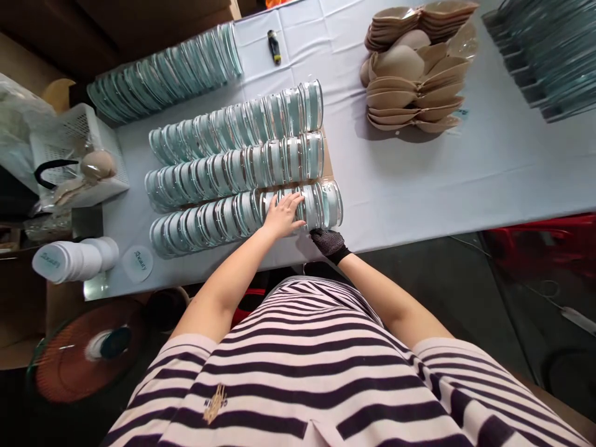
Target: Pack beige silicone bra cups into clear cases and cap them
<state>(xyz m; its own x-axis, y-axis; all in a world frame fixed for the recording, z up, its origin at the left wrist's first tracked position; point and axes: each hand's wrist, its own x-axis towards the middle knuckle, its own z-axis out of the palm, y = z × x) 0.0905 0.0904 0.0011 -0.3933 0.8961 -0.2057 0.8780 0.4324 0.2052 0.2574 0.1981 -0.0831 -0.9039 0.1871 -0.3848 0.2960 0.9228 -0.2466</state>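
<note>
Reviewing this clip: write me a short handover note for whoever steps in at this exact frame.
Left hand: bare, flat on top of the nearest row of clear round cases, near its right end.
Right hand: in a black glove, at that row's near edge by the table edge; its grip is hidden.
Done: three rows lie side by side on the white table cloth.
Left: the pile of beige cups at the far side sits loose, outside any case.
</note>
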